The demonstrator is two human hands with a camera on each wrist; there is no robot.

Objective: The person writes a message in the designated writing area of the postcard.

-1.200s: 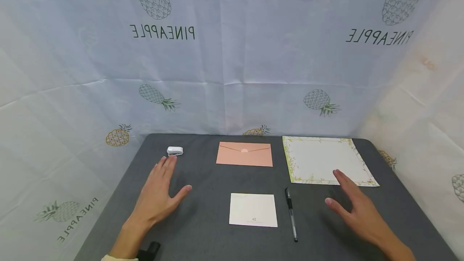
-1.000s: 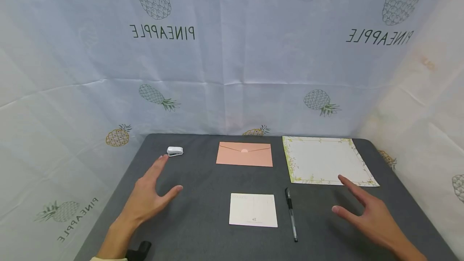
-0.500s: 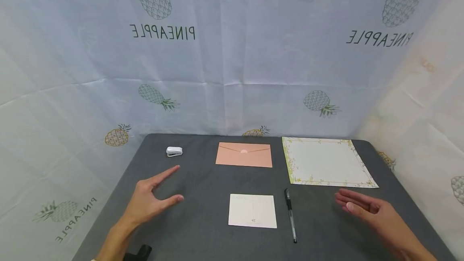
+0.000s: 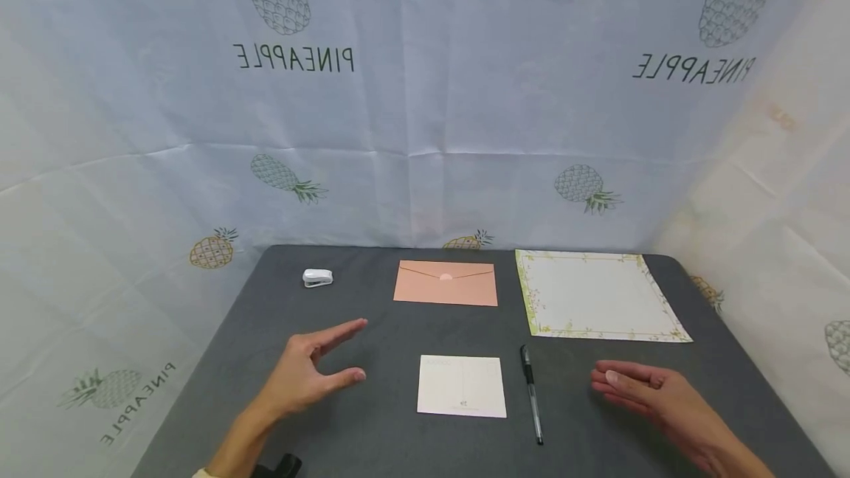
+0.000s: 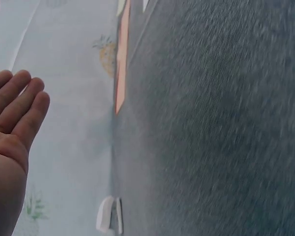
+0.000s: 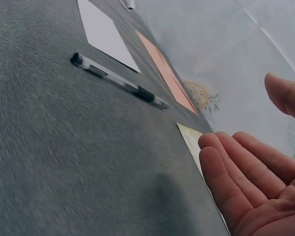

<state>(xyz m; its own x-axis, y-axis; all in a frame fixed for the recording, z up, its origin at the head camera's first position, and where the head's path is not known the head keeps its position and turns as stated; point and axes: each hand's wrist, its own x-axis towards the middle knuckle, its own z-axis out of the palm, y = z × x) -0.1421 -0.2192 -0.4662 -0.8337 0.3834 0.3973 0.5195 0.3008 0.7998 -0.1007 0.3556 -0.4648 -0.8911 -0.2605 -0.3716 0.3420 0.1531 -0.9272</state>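
My left hand (image 4: 308,375) hovers over the dark table, left of the white card (image 4: 461,386), with thumb and fingers spread apart and nothing between them. On the other side my right hand (image 4: 654,397) hangs in the air right of the clear pen with black ends (image 4: 532,393); its fingers lie together, thumb near them, and it holds nothing. In the right wrist view the pen (image 6: 120,81) lies flat on the cloth, apart from the fingers. Behind the left hand stands a small white stapler (image 4: 317,278), also seen in the left wrist view.
A pink envelope (image 4: 446,284) lies at the back middle. To its right is a large sheet with a leafy border (image 4: 600,293). A curtain printed with pineapples (image 4: 425,109) surrounds the grey table (image 4: 372,426) at the back and sides.
Over the last half second my left hand has moved right, toward the card. My right hand has shifted left a little, its fingers having drawn together earlier. Nothing on the table has been moved.
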